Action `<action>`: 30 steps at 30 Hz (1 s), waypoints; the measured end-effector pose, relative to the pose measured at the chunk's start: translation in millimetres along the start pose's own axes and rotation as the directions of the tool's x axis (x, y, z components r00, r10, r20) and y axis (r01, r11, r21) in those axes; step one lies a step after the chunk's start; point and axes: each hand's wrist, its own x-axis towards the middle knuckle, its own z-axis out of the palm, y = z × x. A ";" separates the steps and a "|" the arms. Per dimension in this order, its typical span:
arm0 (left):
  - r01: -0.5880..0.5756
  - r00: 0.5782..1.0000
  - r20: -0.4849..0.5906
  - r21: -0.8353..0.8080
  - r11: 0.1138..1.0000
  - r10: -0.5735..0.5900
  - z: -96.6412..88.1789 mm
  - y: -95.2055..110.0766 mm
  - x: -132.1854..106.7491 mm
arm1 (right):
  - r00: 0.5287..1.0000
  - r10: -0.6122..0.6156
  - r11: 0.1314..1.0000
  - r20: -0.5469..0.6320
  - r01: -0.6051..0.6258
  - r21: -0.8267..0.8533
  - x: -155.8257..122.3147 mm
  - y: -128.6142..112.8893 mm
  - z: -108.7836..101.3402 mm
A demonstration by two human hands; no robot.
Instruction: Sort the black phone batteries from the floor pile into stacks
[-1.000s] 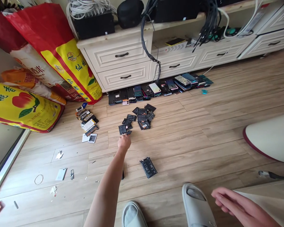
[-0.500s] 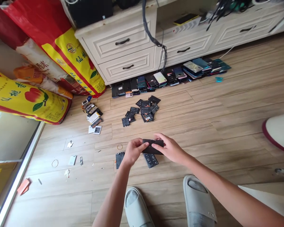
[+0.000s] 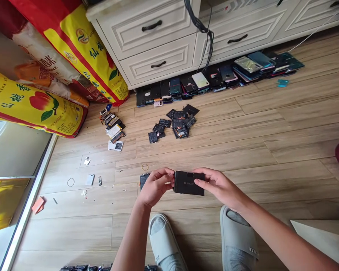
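Above the floor in front of my slippers, both hands hold a flat black phone battery (image 3: 188, 185), its broad face turned up toward me. My left hand (image 3: 156, 185) pinches its left end between thumb and fingers. On the right end, my right hand (image 3: 217, 184) has its thumb on the face and its fingers behind. Whether more batteries lie stacked under it I cannot tell. Another dark battery (image 3: 144, 178) rests on the floor, partly covered by my left hand. Farther off lies a loose heap of black batteries (image 3: 178, 124).
Stacked phones (image 3: 175, 86) line the foot of a white drawer cabinet (image 3: 158, 47). Mixed batteries (image 3: 113, 130) lie to the left, near yellow and red rice bags (image 3: 48, 107). A rubber band (image 3: 70, 182) and small scraps dot the floor. Grey slippers (image 3: 166, 237) are below my hands.
The black battery has been tilted so more of its face shows, and my hands have moved slightly apart toward its ends. The view has shifted downward.
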 end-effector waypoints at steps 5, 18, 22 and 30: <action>-0.033 0.999 -0.020 0.059 0.998 0.034 6.8 4.8 0.5 | 1.000 0.020 1.000 -0.010 -0.020 0.007 -3.9 1.1 -5.8; 0.004 0.993 -0.116 0.118 0.993 0.010 -1.2 -28.9 10.9 | 0.990 0.038 0.995 -0.133 -0.049 -0.082 -5.3 13.9 3.0; 0.033 0.985 -0.169 -0.029 0.999 -0.038 3.8 -44.3 12.2 | 0.985 0.006 0.996 -0.171 -0.021 -0.087 -4.1 16.9 10.8; 0.149 0.906 -0.337 -0.312 0.938 -0.256 7.3 -92.4 29.4 | 0.963 -0.075 0.979 -0.260 0.022 -0.202 3.4 41.4 18.1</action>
